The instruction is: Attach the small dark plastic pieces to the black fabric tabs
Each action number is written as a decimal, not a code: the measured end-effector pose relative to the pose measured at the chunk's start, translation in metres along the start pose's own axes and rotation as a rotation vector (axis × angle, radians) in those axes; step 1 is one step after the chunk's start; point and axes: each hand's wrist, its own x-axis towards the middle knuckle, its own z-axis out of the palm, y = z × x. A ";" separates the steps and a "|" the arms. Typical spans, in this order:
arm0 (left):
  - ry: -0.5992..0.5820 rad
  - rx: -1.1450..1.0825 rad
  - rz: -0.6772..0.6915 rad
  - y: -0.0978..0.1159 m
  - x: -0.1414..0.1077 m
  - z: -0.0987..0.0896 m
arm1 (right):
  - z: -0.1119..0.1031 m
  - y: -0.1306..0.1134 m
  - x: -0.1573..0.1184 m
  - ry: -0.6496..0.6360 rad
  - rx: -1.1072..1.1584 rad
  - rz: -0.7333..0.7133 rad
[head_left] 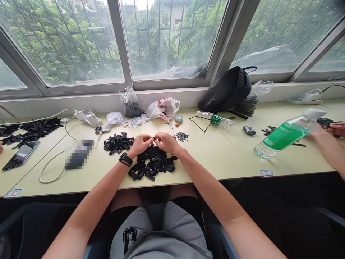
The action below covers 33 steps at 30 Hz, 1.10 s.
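Note:
My left hand (141, 145) and my right hand (166, 142) meet above the desk, their fingertips pinching a small black piece (153, 137) that is mostly hidden. Directly below them lies a heap of black fabric strips (152, 164), and my right palm hangs just over it. A smaller heap of black fabric tags (118, 142) sits left of my left hand. Several small dark fasteners (181, 136) are scattered to the right of my right hand, and a few more (169, 125) lie farther back. A black watch (125, 159) circles my left wrist.
A co-worker's hand (336, 129) rests at the right behind a large green-labelled water bottle (283, 138). Another black strip pile (32, 131) lies at the left, near a tablet (20, 155) and cables. A black backpack (226, 90) and plastic bags (162, 109) line the windowsill.

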 end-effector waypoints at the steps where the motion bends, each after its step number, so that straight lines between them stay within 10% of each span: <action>1: -0.003 0.000 0.001 -0.001 0.000 0.000 | 0.000 0.000 0.000 -0.001 0.000 -0.001; 33: -0.027 0.017 0.016 0.003 -0.002 0.000 | -0.002 -0.003 -0.001 -0.001 -0.054 -0.028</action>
